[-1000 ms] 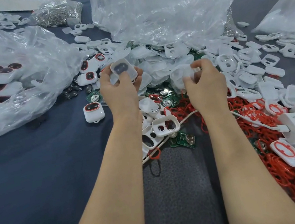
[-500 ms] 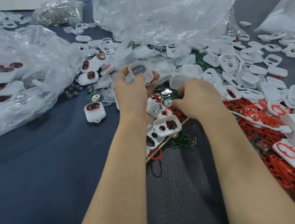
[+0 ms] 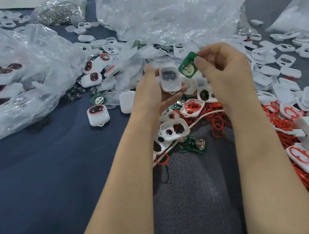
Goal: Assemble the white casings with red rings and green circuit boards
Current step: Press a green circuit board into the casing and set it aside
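Head view. My left hand [image 3: 151, 90] cradles one casing [image 3: 169, 78], fingers curled under and around it, open side facing me. Its long axis runs away from me, with the small loop end nearest me. My right hand [image 3: 226, 72] pinches one board [image 3: 188, 66] by its right edge between thumb and fingers.

Key relation: the board lies just right of the casing and slightly beyond it, tilted, with its near corner close to the casing rim. The right hand carries the moving part and the left hand supplies the seat. In my judgement, the next move calls for rotating the board until its outline matches the casing, then lowering it leftward into the cavity.

The cavity shows a dark shape inside. Whether a red ring already sits there is unclear at this sharpness.

Around the casing: loose rings [image 3: 217, 118] and a white cable [image 3: 201, 118] below it, a closed unit [image 3: 98, 114] to its left, and a crumpled bag [image 3: 163, 13] beyond it. Nothing stands between board and casing.
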A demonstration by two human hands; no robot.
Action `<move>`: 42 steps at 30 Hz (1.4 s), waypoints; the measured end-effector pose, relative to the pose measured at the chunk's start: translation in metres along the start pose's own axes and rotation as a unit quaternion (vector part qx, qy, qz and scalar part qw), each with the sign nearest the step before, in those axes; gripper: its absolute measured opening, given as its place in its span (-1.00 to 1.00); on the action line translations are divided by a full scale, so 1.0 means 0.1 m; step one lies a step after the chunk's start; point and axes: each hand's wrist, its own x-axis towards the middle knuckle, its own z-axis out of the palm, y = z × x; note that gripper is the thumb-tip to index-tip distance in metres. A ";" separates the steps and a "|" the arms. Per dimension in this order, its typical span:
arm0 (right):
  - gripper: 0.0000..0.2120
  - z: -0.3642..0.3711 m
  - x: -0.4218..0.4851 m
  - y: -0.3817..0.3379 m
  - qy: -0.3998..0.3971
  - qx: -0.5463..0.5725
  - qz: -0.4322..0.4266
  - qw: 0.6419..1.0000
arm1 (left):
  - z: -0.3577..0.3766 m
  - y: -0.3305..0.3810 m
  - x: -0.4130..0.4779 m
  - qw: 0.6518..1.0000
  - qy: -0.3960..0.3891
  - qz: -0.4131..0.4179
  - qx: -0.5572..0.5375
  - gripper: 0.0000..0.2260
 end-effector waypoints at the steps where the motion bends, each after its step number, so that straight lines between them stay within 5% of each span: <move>1: -0.84 0.00 -0.01 -0.01 -0.011 0.010 -0.010 1.000 | 0.01 -0.01 -0.01 1.000 -0.012 -0.003 0.016 -0.60; 13: -0.89 0.08 -0.04 0.02 -0.100 -0.066 -0.034 0.992 | 0.01 -0.05 -0.02 0.998 -0.034 -0.011 0.047 -0.58; 38: -0.93 0.15 -0.04 0.13 -0.058 -0.130 -0.040 0.989 | 0.00 -0.05 -0.03 0.997 -0.041 0.000 0.058 -0.63; 42: -0.89 0.17 -0.05 0.15 -0.048 -0.120 -0.038 0.991 | -0.01 -0.06 -0.03 0.997 -0.051 0.011 0.057 -0.77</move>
